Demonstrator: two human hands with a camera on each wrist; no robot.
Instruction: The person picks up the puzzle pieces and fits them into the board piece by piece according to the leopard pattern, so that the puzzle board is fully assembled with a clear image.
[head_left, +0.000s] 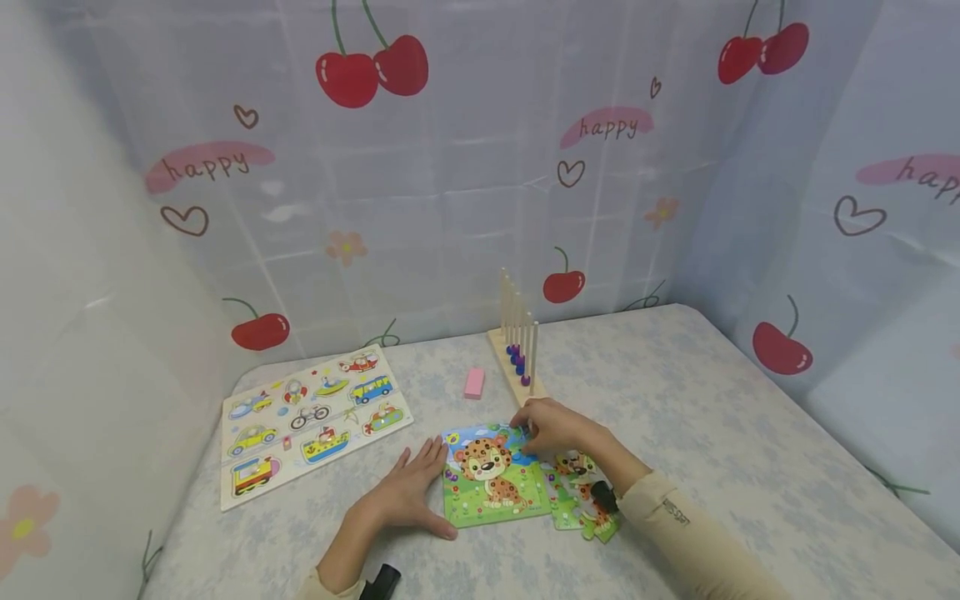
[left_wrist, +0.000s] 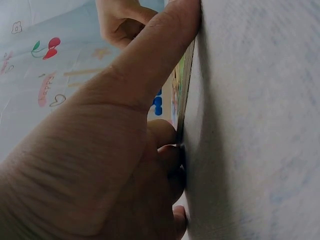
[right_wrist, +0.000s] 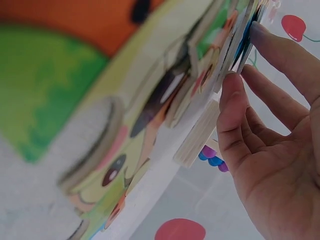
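Note:
A square leopard puzzle board (head_left: 491, 492) lies flat on the table. My left hand (head_left: 408, 492) rests along its left side with fingers spread; in the left wrist view the thumb (left_wrist: 150, 55) lies by the board's edge. At the board's upper right corner my right hand (head_left: 558, 429) pinches a thin blue puzzle piece (right_wrist: 245, 47) between thumb and fingertips. Whether that piece is seated or raised cannot be told. Several loose leopard puzzle pieces (head_left: 588, 508) lie right of the board, partly under the right wrist.
Behind the right hand stands a wooden peg rack (head_left: 517, 387) with blue and purple beads. A pink block (head_left: 474, 383) lies left of it. A vehicle peg puzzle (head_left: 300, 450) covers the table's left side. Cherry-printed sheets (head_left: 450, 208) wall the table's back and sides.

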